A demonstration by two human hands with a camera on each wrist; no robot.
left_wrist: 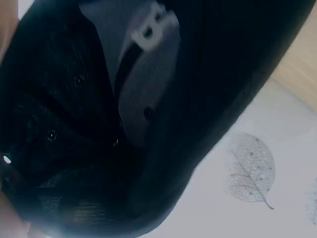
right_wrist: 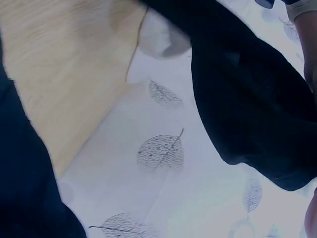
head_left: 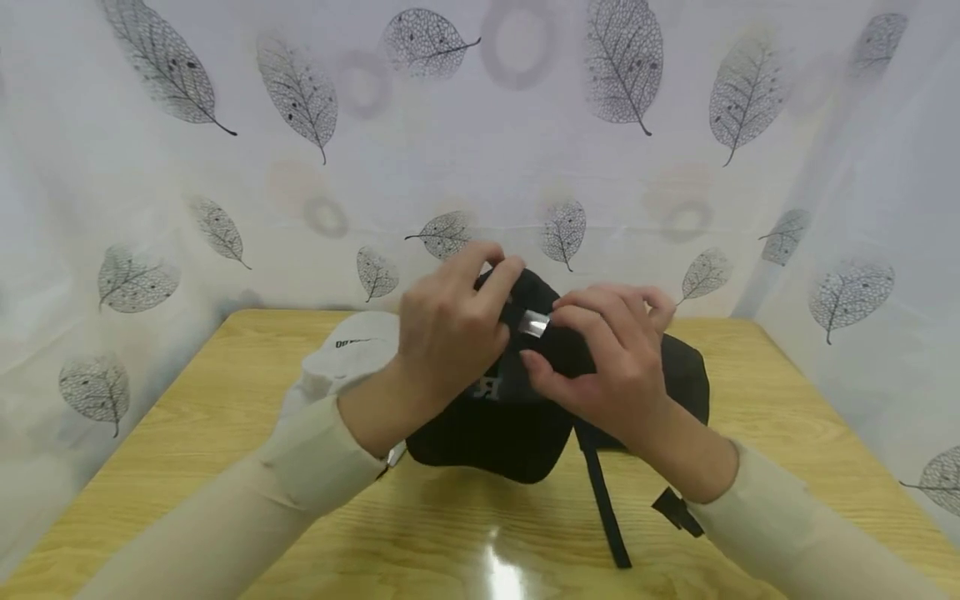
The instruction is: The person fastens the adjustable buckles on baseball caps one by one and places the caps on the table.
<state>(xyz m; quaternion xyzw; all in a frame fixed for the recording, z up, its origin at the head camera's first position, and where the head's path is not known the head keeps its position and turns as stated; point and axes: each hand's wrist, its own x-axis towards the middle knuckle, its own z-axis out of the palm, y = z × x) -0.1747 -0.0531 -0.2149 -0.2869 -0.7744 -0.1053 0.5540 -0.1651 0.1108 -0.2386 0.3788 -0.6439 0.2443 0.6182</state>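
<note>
A black cap point(head_left: 491, 442) with a grey letter on its front is held up over the table, brim toward me. My left hand point(head_left: 453, 325) grips its back edge from the left. Opposite it, my right hand point(head_left: 618, 358) pinches the cap's back strap, fingertips beside a shiny silver buckle point(head_left: 535, 323). In the left wrist view, the cap's dark inside point(left_wrist: 54, 109) shows small eyelets and the letter through the fabric. The right wrist view has the black cap point(right_wrist: 247, 99) at its right side; most of the right hand's fingers are hidden there.
On the wooden table point(head_left: 195, 417), a white cap point(head_left: 348, 350) lies behind my left forearm. A black fabric item point(head_left: 686, 379) lies behind my right hand, with a black strap point(head_left: 603, 500) trailing forward. A small black strap end point(head_left: 678, 512) shows by the right sleeve. Leaf-printed curtains point(head_left: 480, 150) surround the table.
</note>
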